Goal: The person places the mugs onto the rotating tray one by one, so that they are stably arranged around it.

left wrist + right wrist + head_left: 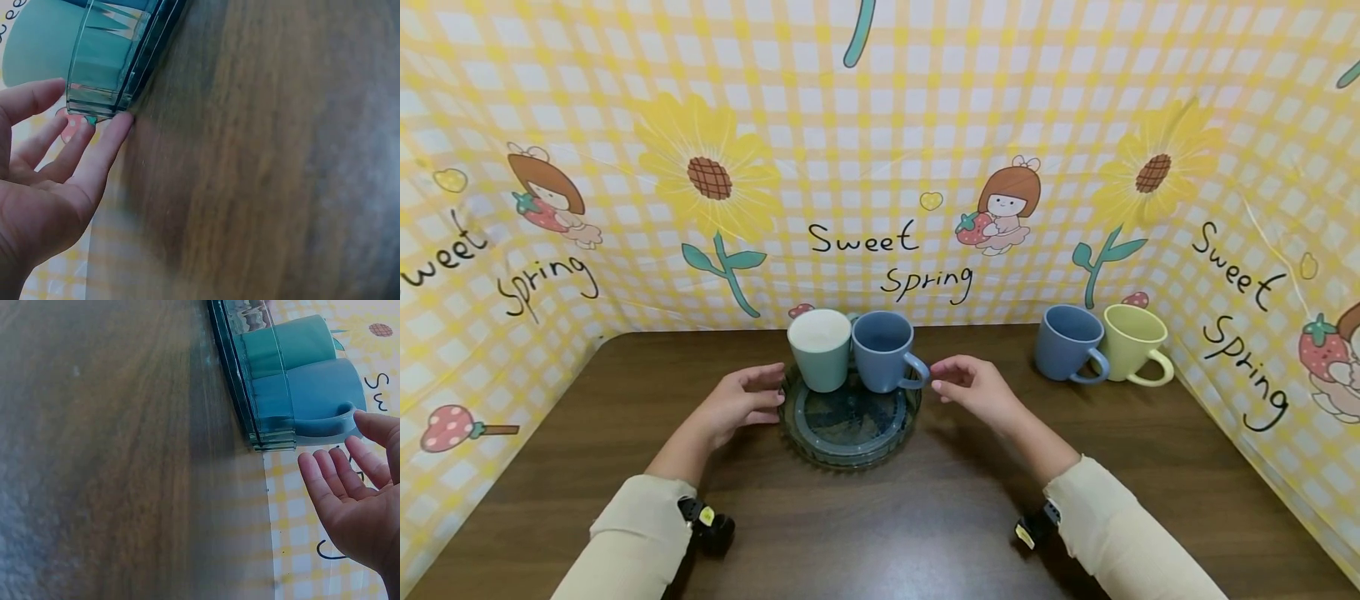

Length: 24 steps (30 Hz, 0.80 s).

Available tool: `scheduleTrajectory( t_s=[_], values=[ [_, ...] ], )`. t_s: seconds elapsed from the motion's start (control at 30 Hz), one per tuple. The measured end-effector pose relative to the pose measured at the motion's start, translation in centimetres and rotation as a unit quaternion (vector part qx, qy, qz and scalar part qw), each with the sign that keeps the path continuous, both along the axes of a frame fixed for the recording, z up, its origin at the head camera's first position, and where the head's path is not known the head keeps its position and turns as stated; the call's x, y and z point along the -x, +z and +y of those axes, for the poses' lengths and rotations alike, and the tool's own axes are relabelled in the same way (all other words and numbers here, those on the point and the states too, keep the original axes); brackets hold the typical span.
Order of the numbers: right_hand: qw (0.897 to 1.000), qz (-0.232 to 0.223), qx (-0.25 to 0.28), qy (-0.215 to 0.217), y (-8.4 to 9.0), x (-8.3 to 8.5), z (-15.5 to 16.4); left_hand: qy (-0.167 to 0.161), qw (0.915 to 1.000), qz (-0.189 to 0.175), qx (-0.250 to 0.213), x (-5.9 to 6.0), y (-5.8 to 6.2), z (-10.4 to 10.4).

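Note:
A round, clear greenish glass tray with a raised wall (850, 457) sits on the table in the head view. Inside it, toward the back, stand a mint-green mug (822, 367) and a blue mug (878, 357), side by side and upright. At the tray's left, my left hand (737, 405) has its fingers spread, their tips right at the glass wall (94, 103). My right hand (979, 390) is loosely spread on the other side, thumb and fingertips close by the blue mug's handle (325, 428). Nothing is held in either hand.
Farther right on the brown wooden table (865, 533), another blue mug (1063, 340) and a yellow-green mug (1129, 340) stand close together, handles to the right. A yellow checked cloth (880, 125) hangs behind the table and along both sides.

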State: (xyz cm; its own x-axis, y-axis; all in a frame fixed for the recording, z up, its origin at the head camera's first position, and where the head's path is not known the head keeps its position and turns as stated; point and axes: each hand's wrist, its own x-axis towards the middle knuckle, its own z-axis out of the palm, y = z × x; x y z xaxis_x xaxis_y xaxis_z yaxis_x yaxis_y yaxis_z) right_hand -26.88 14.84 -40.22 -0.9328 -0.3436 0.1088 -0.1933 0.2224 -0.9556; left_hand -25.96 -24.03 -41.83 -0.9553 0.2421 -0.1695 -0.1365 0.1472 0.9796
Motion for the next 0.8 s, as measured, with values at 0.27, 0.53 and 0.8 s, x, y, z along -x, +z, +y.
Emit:
scheduleTrajectory(
  t_s=[0.27, 0.53, 0.8],
  values=[
    [1.0, 0.018, -0.001, -0.008, -0.3, -0.4, 1.0, -0.014, 0.9998, -0.002, -0.014, -0.1, -0.2, 0.3],
    [0.999, 0.023, 0.001, -0.024, 0.1, -0.9, 1.8, -0.007, 0.9998, 0.002, -0.02, -0.2, -0.5, 0.3],
    [0.998, 0.046, 0.006, -0.048, 0.2, -1.3, 2.7, 0.007, 0.9996, -0.004, -0.028, -0.5, -0.8, 0.2]
  ],
)
